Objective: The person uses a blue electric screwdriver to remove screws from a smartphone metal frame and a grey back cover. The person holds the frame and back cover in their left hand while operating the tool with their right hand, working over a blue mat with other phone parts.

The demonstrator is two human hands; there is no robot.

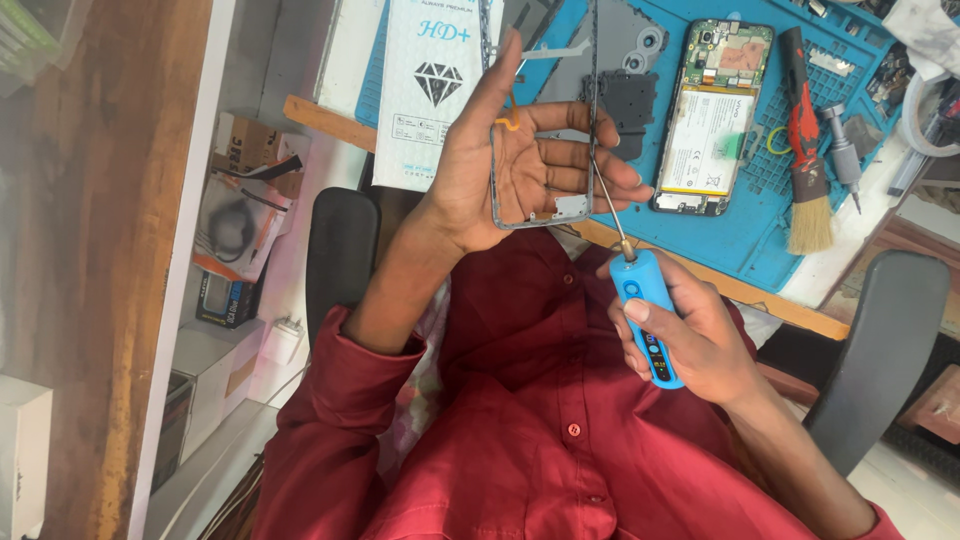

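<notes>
The left hand (520, 175) cradles a thin, light and probably easily bent phone frame (545, 130) by its long edges above the blue mat's (760, 235) near edge, while the right hand (700, 335) grips a blue electric screwdriver (648, 315), its tip touching the frame's rim.

We hold the phone frame (540, 150) left of the screwdriver (645, 310); the opened phone (712, 120) lies on the mat (740, 240), brush (805, 170) to its right.
</notes>
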